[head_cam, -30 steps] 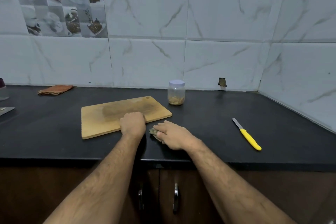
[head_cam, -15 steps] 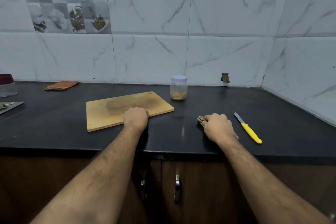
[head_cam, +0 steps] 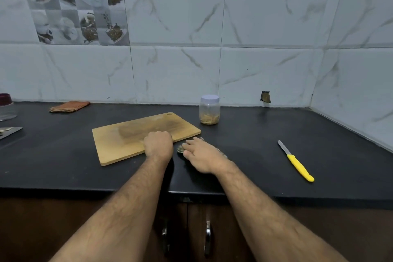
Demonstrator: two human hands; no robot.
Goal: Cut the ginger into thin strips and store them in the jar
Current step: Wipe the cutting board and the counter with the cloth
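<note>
Right now the left hand (head_cam: pixel 158 143) sits curled in a fist on the near edge of the wooden cutting board (head_cam: pixel 131 134), knuckles up; nothing shows in its grip. Just beside it, off the board's corner, the right hand (head_cam: pixel 203 156) lies flat on the black counter (head_cam: pixel 255 155), fingers stretched out and pressing down on a greenish scrub pad (head_cam: pixel 180 149) that peeks out past the fingertips and again behind the wrist side. Beyond the right hand, against the tiled wall, stands the jar (head_cam: pixel 209 110), white lid on, pale ginger strips (head_cam: pixel 209 117) heaped in its bottom. Well off to that hand's right lies the yellow-handled knife (head_cam: pixel 296 161), blade pointing away, touched by nobody. Far to the left hand's side, up by the wall, a folded orange cloth (head_cam: pixel 69 106) rests on the counter.
</note>
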